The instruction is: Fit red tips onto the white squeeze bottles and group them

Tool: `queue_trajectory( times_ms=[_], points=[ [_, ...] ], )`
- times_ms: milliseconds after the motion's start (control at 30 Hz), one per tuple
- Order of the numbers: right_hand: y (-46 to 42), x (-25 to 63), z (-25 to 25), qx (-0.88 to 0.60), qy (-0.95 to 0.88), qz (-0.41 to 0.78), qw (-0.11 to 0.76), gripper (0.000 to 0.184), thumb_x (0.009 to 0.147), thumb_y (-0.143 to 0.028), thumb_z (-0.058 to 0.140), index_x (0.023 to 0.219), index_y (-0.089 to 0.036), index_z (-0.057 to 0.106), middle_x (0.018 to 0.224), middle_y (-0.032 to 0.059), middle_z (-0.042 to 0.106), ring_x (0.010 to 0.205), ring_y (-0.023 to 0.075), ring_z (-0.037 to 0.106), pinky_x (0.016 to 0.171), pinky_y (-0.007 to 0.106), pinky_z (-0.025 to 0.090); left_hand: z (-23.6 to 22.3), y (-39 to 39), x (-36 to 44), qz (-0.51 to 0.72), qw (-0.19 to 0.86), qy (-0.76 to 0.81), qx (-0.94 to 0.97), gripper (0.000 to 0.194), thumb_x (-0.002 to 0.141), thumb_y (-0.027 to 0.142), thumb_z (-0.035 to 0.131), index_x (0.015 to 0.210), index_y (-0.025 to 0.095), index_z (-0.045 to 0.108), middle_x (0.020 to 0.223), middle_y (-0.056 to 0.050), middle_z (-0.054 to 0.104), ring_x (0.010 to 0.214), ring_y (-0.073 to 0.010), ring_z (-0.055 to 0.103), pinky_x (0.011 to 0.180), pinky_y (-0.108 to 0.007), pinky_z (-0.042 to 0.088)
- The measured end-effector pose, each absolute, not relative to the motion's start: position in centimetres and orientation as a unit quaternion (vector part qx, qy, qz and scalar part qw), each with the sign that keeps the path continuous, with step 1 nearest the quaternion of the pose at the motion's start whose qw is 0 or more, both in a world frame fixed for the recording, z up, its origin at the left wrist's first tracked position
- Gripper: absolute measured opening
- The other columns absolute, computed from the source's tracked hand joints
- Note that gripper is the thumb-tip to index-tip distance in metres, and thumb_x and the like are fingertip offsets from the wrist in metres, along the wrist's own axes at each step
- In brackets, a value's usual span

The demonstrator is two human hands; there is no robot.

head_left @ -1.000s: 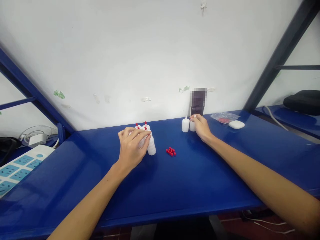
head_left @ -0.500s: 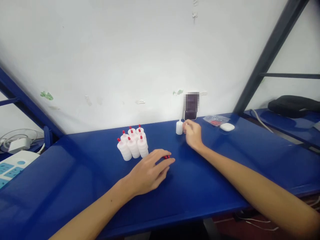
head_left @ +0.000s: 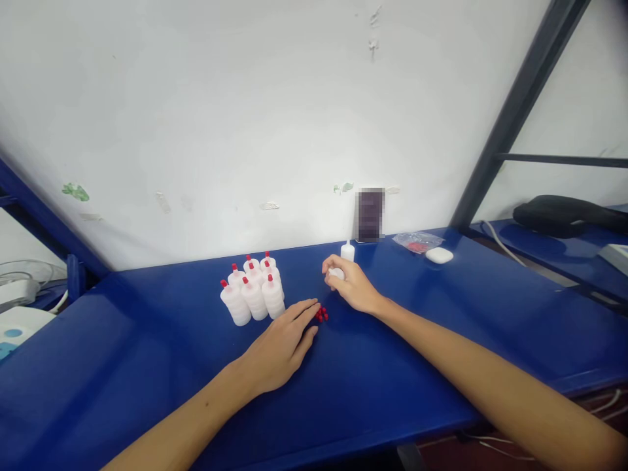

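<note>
My right hand [head_left: 350, 282] is closed around a small white squeeze bottle [head_left: 336, 273], much of it hidden by the fingers. Just behind that hand, another white bottle [head_left: 347, 252] with a thin bare nozzle stands upright. My left hand [head_left: 287, 340] rests low over the table with its fingers stretched out. Its fingertips are at the edge of a small pile of red caps [head_left: 322, 314], and whether a cap is under them I cannot tell. To the left of these, several white bottles [head_left: 254, 301] with red caps on their tips stand upright in a tight group.
A phone [head_left: 371, 216] with a blurred screen leans on the wall. To its right lie a clear plastic bag [head_left: 417, 241] with red pieces inside and a white rounded case [head_left: 439, 256]. A power strip [head_left: 19, 327] sits left of the blue table [head_left: 147, 366].
My right hand has come left and nearer, and a white bottle now shows in its grip. My left hand has drawn back slightly, uncovering more of the red caps. The view has shifted a little.
</note>
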State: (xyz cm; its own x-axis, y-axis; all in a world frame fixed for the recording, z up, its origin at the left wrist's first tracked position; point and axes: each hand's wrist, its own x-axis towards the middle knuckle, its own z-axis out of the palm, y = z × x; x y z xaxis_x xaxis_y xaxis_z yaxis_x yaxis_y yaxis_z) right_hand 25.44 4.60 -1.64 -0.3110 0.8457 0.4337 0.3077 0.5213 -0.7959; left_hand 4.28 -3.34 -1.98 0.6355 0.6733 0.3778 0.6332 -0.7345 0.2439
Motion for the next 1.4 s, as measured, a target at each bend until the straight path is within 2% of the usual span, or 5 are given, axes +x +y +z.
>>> queue_trajectory(
  times_ms=[767, 1000, 1100, 1200, 1400],
  points=[
    [4.2, 25.5, -0.7, -0.382, -0.825, 0.248, 0.336, 0.014, 0.081, -0.02, 0.052, 0.09, -0.018, 0.063, 0.078, -0.0012, 0.064, 0.066, 0.0127, 0.052, 0.065, 0.025, 0.038, -0.5, -2.1, 2.8, 0.234, 0.172, 0.199, 0.936, 0.039, 0.101, 0.01, 0.037, 0.133, 0.024, 0.054, 0.138, -0.009, 0.055, 0.126, -0.0182, 0.055, 0.104, -0.034, 0.051],
    [3.8, 25.8, 0.1, -0.369, -0.876, 0.205, 0.233, 0.013, 0.085, -0.025, 0.056, 0.087, -0.019, 0.068, 0.087, 0.0028, 0.07, 0.077, 0.0165, 0.06, 0.069, 0.026, 0.039, -0.2, -2.9, 2.9, 0.325, 0.14, 0.173, 0.919, 0.033, 0.086, 0.004, 0.051, 0.116, 0.016, 0.063, 0.106, -0.009, 0.067, 0.092, -0.0154, 0.065, 0.078, -0.027, 0.054],
    [3.6, 25.8, 0.2, -0.366, -0.889, 0.185, 0.203, 0.015, 0.089, -0.029, 0.054, 0.091, -0.021, 0.067, 0.086, 0.0021, 0.07, 0.075, 0.0163, 0.061, 0.067, 0.026, 0.038, 0.1, -3.7, 3.6, 0.298, 0.103, 0.206, 0.926, 0.008, 0.081, 0.014, 0.058, 0.084, 0.014, 0.066, 0.083, -0.006, 0.065, 0.075, -0.0152, 0.058, 0.072, -0.03, 0.049],
    [3.4, 25.8, 0.4, -0.35, -0.903, 0.165, 0.186, 0.017, 0.092, -0.029, 0.051, 0.092, -0.023, 0.067, 0.086, 0.0017, 0.071, 0.077, 0.0169, 0.062, 0.069, 0.026, 0.037, 0.0, -3.9, 4.0, 0.247, 0.063, 0.25, 0.934, 0.031, 0.086, 0.018, 0.053, 0.055, 0.015, 0.049, 0.055, 0.001, 0.05, 0.058, -0.0115, 0.045, 0.066, -0.031, 0.04],
    [3.2, 25.8, 0.6, -0.343, -0.91, 0.168, 0.16, 0.019, 0.092, -0.028, 0.05, 0.085, -0.022, 0.067, 0.079, 0.0015, 0.069, 0.072, 0.0161, 0.061, 0.067, 0.026, 0.035, -1.1, -3.2, 3.9, 0.255, 0.08, 0.362, 0.893, 0.016, 0.096, 0.023, 0.047, 0.09, 0.016, 0.061, 0.069, 0.001, 0.057, 0.056, -0.0102, 0.048, 0.055, -0.025, 0.038]
  ],
)
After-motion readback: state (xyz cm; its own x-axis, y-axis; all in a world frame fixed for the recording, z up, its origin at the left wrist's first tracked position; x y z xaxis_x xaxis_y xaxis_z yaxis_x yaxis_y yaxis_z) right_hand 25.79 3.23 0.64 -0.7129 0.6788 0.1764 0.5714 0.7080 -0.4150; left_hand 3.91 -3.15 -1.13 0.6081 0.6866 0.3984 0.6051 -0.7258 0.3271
